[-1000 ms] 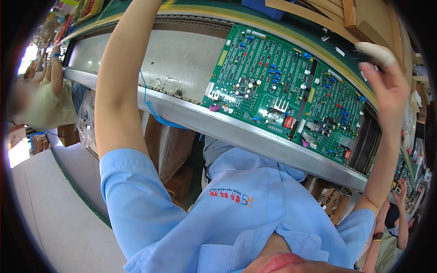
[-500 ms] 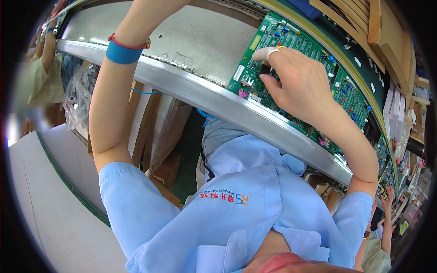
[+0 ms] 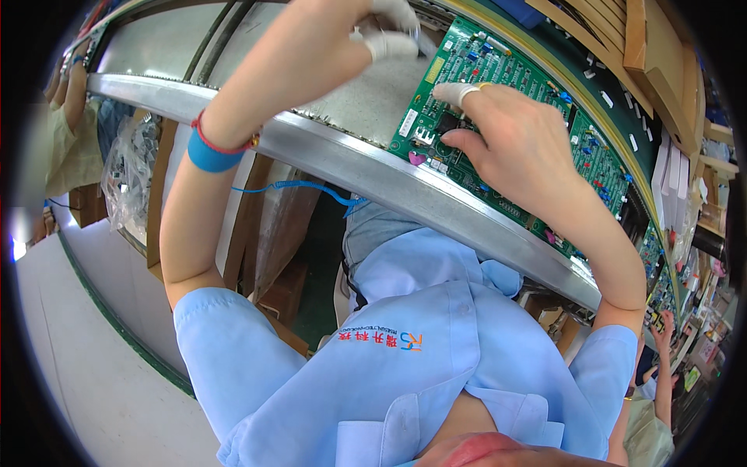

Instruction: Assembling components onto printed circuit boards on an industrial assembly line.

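Observation:
A green circuit board [image 3: 467, 47], crowded with small parts, lies on the metal line at the upper right. My right hand [image 3: 517, 140] rests over it, a pale finger cot on the index finger. Thumb and index finger stand apart beside a black component [image 3: 449, 122]; the other fingers are hidden. Just left of the board, in the air, is my left hand [image 3: 342, 50], with pale cots on its fingers. Its fingertips are pinched at a small, blurred object [image 3: 424, 45] whose kind I cannot make out. A blue wrist band [image 3: 214, 152] circles the left wrist.
A metal rail [image 3: 342, 152] runs along the line's near edge. Dark bars [image 3: 222, 43] cross the line at left. A blue coiled cord [image 3: 311, 187] hangs below. Cardboard boxes [image 3: 661, 70] stand at upper right; other people's arms [image 3: 74, 101] show at the sides.
My left hand has come down from the upper edge toward the board with something small at its fingertips. Dark bars now show across the line. My right hand has barely moved.

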A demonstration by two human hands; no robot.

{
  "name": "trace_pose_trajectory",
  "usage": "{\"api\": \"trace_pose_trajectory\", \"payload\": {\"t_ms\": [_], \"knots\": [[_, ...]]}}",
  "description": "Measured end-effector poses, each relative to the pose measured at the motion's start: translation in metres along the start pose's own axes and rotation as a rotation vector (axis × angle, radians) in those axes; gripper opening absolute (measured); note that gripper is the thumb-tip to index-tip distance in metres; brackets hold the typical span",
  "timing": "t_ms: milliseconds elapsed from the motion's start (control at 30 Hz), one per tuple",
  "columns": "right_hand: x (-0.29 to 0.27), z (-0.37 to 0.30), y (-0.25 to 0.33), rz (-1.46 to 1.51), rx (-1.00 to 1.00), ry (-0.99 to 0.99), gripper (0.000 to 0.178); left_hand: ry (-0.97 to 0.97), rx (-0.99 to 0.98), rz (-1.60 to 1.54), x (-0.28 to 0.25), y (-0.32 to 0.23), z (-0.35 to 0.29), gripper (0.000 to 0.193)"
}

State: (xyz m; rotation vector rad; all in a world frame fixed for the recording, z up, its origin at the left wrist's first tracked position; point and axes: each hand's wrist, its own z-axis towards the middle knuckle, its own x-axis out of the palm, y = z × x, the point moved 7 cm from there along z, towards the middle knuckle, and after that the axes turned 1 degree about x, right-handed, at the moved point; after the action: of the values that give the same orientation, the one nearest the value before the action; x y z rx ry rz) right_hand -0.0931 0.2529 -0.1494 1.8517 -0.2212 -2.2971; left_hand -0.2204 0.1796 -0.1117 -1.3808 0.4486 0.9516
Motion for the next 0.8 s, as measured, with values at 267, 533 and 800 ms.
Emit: {"api": "trace_pose_trajectory", "payload": {"t_ms": [267, 533, 800], "knots": [[-0.061, -0.036, -0.027, 0.265, 0.113, -0.148, 0.035, 0.059, 0.266, 0.277, 0.051, 0.000, -0.018, 0.014], [-0.064, -0.083, -0.067, 0.346, 0.339, -0.169, 0.034, 0.066, 0.257, 0.309, 0.060, -0.008, -0.015, 0.018], [-0.064, -0.102, -0.085, 0.325, 0.354, -0.216, 0.031, 0.099, 0.302, 0.392, 0.063, -0.018, -0.018, 0.022]]}}
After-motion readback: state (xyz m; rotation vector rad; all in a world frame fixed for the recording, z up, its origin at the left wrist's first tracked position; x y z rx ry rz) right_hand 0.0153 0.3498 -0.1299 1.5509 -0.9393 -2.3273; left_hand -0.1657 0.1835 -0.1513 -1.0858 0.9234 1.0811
